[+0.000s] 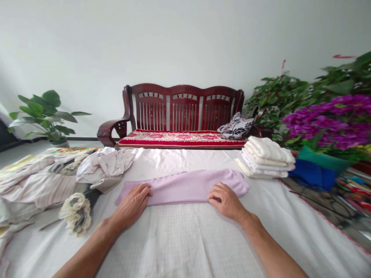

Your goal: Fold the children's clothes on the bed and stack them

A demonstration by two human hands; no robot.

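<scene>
A lilac ribbed garment (182, 189), folded into a long narrow strip, lies crosswise on the white cloth in front of me. My left hand (135, 200) rests on its left part, palm down, with the fingers laid out over the fabric. Toward the right end, my right hand (224, 200) has its fingers curled, thumb and fingertips together at the garment's near edge. The far right end of the strip is slightly bunched. Whether it is a top or trousers cannot be told from this folded shape.
On the left is a loose heap of clothes (55, 187), including a piece with a cream ruffle (75, 213). A stack of folded white cloths (265, 157) stands at the right. Beyond the covered table (179, 239) are a wooden bench (184, 104), plants and purple flowers (327, 121).
</scene>
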